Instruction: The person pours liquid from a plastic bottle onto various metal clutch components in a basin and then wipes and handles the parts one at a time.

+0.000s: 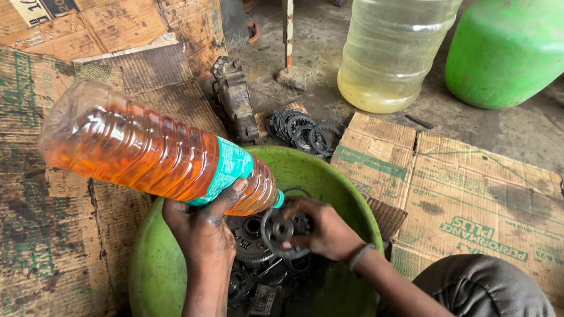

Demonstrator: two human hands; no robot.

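My left hand (207, 222) grips a clear plastic bottle (150, 150) of orange liquid, tipped on its side with its neck pointing down into a green basin (335, 185). My right hand (327, 230) holds a dark toothed metal disc (279, 228) upright right at the bottle's mouth, over the basin. Several greasy gears and metal parts (252, 274) lie in the bottom of the basin below both hands.
Oil-stained cardboard sheets (480, 200) cover the floor on both sides. A stack of toothed rings (302, 131) and a dirty metal part (236, 98) lie beyond the basin. A big clear jug of yellowish liquid (392, 44) and a green container (517, 47) stand farther back. My knee (496, 314) is at lower right.
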